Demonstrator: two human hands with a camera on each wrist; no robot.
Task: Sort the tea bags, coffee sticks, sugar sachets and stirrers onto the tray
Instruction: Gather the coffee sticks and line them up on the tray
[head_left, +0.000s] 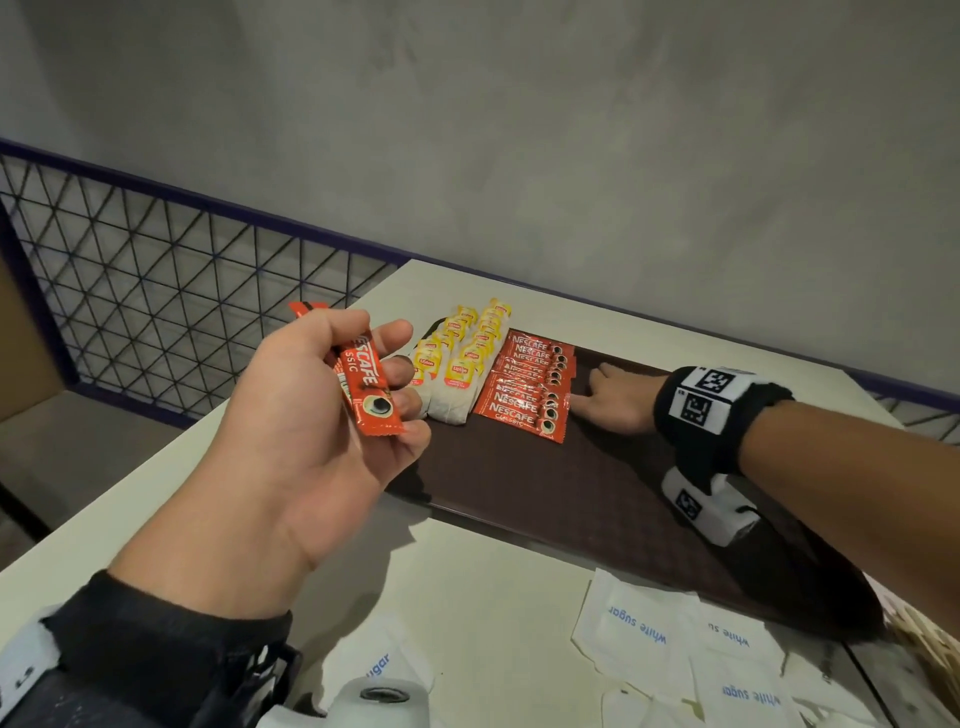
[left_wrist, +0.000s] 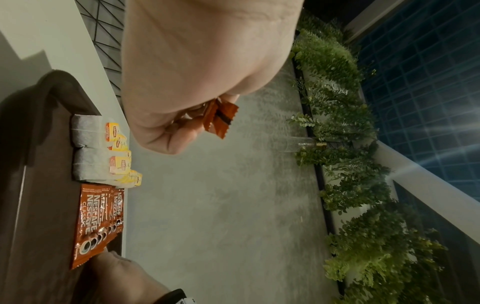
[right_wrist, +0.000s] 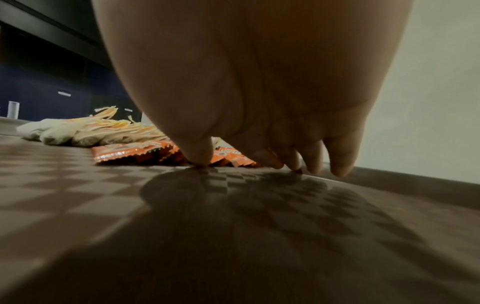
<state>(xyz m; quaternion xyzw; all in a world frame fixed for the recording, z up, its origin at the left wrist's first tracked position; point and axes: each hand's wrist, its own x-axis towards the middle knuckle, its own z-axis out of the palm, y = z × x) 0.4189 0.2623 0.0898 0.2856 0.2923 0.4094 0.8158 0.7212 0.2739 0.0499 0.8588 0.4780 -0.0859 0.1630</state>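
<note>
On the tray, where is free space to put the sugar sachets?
The tray is bare in its near half, in front of the coffee sticks and the right hand. Its far left corner is crowded with tea bags.

1. A plain grey concrete-look wall (head_left: 519, 130) fills the head view from 10 to 2 o'clock.
2. A pale tabletop (head_left: 467, 582) spreads from the centre toward 6 o'clock.
3. At 9 o'clock, a dark wire-mesh railing (head_left: 156, 270) with a purple top rail.
4. In the left wrist view, hanging green foliage (left_wrist: 345, 144) runs from 1 to 5 o'clock, beside a dark gridded window (left_wrist: 428, 86) at 2 o'clock.
</note>
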